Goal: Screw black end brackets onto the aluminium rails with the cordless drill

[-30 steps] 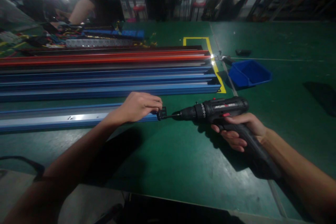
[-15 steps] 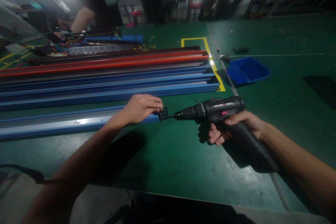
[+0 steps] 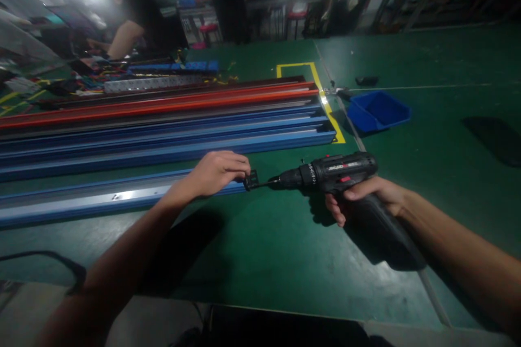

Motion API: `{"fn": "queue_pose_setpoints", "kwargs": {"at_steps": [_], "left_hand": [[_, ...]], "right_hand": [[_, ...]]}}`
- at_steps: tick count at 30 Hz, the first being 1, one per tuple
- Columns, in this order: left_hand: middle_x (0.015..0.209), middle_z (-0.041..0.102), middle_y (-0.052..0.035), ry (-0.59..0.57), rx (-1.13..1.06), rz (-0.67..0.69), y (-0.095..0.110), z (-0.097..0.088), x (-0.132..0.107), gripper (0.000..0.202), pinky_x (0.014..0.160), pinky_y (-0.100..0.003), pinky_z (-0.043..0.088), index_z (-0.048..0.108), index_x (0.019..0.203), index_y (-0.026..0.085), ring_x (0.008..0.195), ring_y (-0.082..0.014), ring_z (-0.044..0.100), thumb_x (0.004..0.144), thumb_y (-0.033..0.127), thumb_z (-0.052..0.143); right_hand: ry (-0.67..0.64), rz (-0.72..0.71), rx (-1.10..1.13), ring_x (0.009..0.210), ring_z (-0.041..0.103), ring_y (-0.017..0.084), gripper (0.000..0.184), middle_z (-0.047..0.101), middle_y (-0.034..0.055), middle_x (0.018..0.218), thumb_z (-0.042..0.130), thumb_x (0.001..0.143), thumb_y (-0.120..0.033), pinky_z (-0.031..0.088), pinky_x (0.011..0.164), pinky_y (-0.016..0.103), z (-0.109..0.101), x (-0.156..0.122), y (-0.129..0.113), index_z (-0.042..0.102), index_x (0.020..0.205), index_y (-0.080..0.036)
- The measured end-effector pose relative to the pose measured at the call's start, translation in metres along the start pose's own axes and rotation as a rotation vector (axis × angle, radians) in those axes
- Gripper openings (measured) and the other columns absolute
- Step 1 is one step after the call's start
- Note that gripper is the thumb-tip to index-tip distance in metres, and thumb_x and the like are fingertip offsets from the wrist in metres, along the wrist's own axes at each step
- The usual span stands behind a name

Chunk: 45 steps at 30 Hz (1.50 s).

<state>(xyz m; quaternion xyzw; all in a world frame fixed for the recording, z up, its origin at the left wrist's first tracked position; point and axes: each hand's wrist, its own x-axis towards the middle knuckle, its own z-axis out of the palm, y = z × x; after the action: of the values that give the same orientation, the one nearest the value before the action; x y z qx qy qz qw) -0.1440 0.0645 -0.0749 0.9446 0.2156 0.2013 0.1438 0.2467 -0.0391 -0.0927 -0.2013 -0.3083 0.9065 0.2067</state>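
My right hand (image 3: 366,195) is wrapped round the handle of a black cordless drill (image 3: 345,171), which points left. The drill's thin bit reaches a small black end cap (image 3: 252,179) at the right end of a blue metal profile (image 3: 138,192). Bent over that end, my left hand (image 3: 220,172) pinches the end cap against the profile with its fingertips. The profile lies flat along the near side of the green table, partly hidden behind my left hand and forearm. Whether a screw sits on the bit is too small to tell.
Beyond the near profile lie several blue profiles (image 3: 285,140) and red profiles (image 3: 244,98). A blue bin (image 3: 380,111) stands behind the drill. Yellow tape (image 3: 315,78) marks the table (image 3: 277,260). Wires and a co-worker's arm (image 3: 126,38) are at the far left.
The view has shifted slightly. Fingers of my right hand have drawn in closer around the drill's handle. The bit stays at the end cap, and my left hand keeps its hold.
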Motion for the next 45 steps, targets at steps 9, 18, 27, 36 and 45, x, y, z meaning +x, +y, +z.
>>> {"fn": "queue_pose_setpoints", "kwargs": {"at_steps": [9,18,27,36,45], "left_hand": [[0.101,0.079,0.0002,0.010,-0.075,-0.010,-0.001,0.000,0.001,0.015,0.087,-0.030,0.054,0.080,0.096,0.027,0.090,-0.0159,0.072,0.097,0.028,0.064],[0.104,0.079,-0.0009,0.011,-0.071,-0.007,-0.001,0.000,0.000,0.018,0.086,-0.032,0.054,0.080,0.098,0.027,0.089,-0.0163,0.071,0.099,0.030,0.062],[0.103,0.079,0.0002,0.006,-0.074,0.001,-0.003,0.001,0.000,0.016,0.088,-0.032,0.052,0.079,0.096,0.026,0.091,-0.0160,0.072,0.099,0.030,0.063],[0.104,0.079,-0.0006,0.004,-0.069,-0.001,-0.002,0.000,0.001,0.015,0.088,-0.032,0.053,0.080,0.098,0.027,0.092,-0.0169,0.072,0.098,0.025,0.064],[0.109,0.079,-0.0013,0.009,-0.081,-0.022,-0.001,0.000,0.000,0.017,0.087,-0.033,0.054,0.081,0.101,0.028,0.094,-0.0176,0.071,0.097,0.025,0.064]], "right_hand": [[0.039,0.030,-0.003,0.094,0.073,0.022,0.028,0.072,0.0115,0.100,0.069,0.088,-0.021,0.057,0.090,0.036,-0.002,-0.001,0.000,0.070,0.110,-0.004],[0.106,0.065,0.052,0.103,0.075,0.025,0.037,0.076,0.0148,0.105,0.067,0.085,-0.020,0.056,0.099,0.038,0.006,-0.001,-0.003,0.069,0.118,-0.003],[0.038,0.088,0.036,0.104,0.077,0.027,0.042,0.078,0.0186,0.108,0.065,0.087,-0.025,0.057,0.098,0.039,0.006,-0.001,-0.001,0.068,0.121,-0.002],[0.027,0.054,0.048,0.105,0.077,0.029,0.029,0.078,0.0166,0.108,0.066,0.089,-0.020,0.058,0.097,0.041,0.003,-0.002,0.000,0.068,0.113,-0.005],[0.058,0.064,0.008,0.104,0.076,0.028,0.028,0.077,0.0160,0.108,0.065,0.090,-0.022,0.057,0.098,0.042,0.004,-0.002,0.000,0.069,0.111,-0.005]]}}
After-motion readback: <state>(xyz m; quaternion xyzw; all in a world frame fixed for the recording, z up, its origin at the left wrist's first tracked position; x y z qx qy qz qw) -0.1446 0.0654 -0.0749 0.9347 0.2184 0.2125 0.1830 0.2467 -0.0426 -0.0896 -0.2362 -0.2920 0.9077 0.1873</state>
